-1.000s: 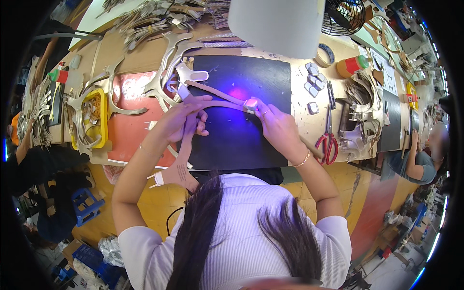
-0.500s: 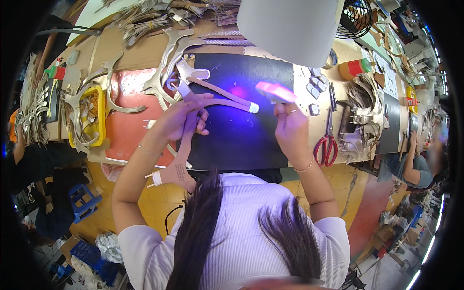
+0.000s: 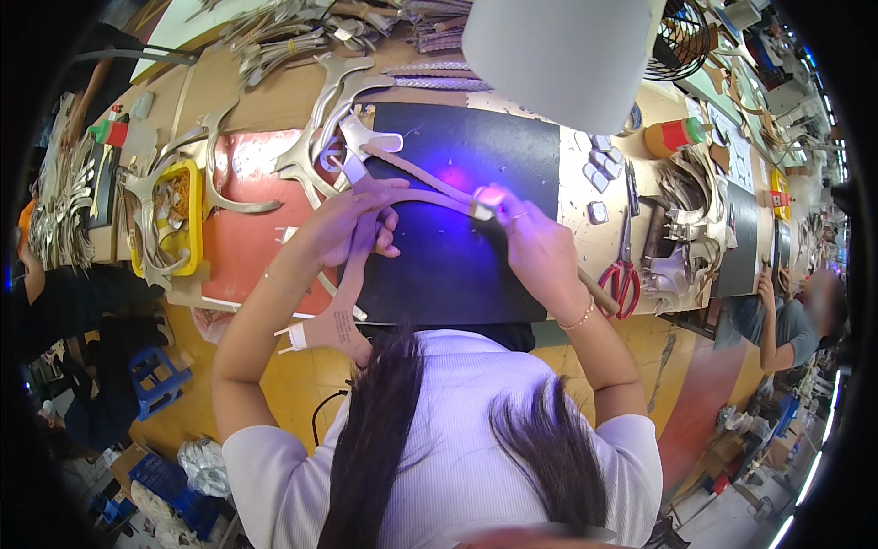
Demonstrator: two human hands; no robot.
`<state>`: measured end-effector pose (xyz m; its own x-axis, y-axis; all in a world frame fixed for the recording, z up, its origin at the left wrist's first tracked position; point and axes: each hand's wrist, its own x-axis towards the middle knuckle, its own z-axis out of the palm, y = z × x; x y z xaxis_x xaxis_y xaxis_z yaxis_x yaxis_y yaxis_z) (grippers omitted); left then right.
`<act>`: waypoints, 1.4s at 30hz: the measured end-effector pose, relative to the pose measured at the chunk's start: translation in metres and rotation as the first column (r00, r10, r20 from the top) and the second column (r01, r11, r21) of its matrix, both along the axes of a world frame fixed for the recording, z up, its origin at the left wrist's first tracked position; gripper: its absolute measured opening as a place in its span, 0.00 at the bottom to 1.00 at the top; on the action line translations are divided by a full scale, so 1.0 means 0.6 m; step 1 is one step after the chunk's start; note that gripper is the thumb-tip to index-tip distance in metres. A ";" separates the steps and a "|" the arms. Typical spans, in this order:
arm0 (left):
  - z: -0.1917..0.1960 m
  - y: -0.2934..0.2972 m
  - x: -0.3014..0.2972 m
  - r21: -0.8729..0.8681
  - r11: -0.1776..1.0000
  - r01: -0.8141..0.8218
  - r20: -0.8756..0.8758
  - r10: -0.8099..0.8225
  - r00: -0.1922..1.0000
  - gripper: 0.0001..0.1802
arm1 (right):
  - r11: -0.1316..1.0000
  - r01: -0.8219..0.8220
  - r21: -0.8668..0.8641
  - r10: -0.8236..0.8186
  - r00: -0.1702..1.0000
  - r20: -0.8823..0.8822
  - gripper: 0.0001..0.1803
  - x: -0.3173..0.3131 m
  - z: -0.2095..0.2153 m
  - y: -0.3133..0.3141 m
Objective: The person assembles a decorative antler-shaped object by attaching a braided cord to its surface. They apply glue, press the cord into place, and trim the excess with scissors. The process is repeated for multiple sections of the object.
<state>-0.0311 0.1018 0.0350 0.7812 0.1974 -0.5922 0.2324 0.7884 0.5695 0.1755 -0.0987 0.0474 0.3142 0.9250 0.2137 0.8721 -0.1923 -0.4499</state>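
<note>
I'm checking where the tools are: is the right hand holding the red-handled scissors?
No, the red-handled scissors lie to the right of the right hand, which grips a wooden-handled tool.

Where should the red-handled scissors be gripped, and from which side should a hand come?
The scissors are probably best gripped by the red handles, coming from the near edge of the worktable: the finger loops lie toward that edge, while the metal blades point away from it.

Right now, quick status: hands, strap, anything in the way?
Left hand holds tan strap; right hand grips hammer, head at strap's tip; nothing blocking; scissors close on the right.
</note>
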 end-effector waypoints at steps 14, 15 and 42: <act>-0.001 0.000 0.003 -0.003 1.000 0.022 0.021 -0.022 1.000 0.25 | 0.984 0.002 -0.177 -0.010 0.999 -0.044 0.16 -0.003 -0.013 -0.007; -0.001 0.001 0.004 -0.002 1.000 0.024 0.018 -0.024 1.000 0.25 | 0.998 0.020 -0.068 -0.022 0.999 -0.037 0.16 0.002 -0.016 -0.008; 0.152 -0.072 0.000 0.648 0.574 0.500 -0.190 -0.514 0.837 0.24 | 0.914 -0.401 0.061 0.360 0.734 -0.576 0.34 0.047 0.076 0.002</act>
